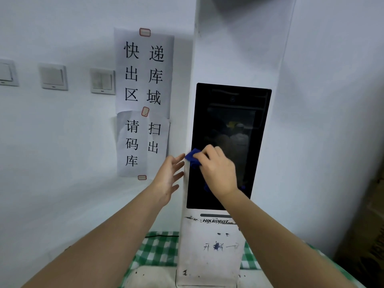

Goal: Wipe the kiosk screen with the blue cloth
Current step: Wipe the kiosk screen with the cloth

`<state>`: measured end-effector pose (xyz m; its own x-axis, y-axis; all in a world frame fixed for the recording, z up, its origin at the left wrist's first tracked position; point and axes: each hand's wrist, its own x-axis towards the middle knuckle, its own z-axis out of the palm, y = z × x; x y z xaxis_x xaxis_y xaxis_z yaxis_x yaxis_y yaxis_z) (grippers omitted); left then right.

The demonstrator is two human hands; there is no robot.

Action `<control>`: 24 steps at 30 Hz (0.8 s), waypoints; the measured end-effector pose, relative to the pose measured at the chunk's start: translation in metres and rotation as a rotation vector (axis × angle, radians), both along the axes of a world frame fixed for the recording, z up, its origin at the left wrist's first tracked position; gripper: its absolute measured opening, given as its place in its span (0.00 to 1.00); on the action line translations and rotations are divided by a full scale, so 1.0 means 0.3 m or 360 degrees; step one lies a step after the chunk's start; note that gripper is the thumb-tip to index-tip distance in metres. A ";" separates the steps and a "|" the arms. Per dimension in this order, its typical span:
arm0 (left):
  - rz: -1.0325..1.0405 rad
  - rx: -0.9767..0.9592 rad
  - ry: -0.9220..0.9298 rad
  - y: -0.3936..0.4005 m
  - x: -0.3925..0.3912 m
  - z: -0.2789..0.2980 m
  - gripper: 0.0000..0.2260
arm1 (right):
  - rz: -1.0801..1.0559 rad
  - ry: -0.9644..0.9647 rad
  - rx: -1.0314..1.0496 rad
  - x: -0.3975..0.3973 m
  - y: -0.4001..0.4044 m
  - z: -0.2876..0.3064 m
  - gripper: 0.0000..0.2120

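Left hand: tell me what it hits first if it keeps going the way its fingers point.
The left hand, open with fingers aimed up and to the right, would probably meet the kiosk at its white left edge first, just below the blue cloth. Depth is unclear, so contact may already exist.

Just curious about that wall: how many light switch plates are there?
3, in a row left of the paper signs: one cut by the left edge, one in the middle, one nearest the signs.

Blue cloth [193,157], black screen [228,125] — white kiosk [209,256], green-and-white checked tablecloth [158,250], white wall [52,132]
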<state>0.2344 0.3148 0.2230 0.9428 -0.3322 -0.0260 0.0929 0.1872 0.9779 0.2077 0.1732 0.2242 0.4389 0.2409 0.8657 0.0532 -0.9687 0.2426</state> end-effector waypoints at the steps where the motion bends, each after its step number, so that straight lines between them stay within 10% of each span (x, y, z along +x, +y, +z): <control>1: 0.0018 -0.0002 -0.0012 -0.003 -0.002 0.001 0.23 | 0.0020 0.0048 -0.0089 0.000 -0.001 -0.021 0.16; 24: 0.0030 0.0036 0.0097 0.000 -0.022 -0.041 0.23 | -0.0010 0.0117 -0.0156 -0.027 -0.074 -0.081 0.15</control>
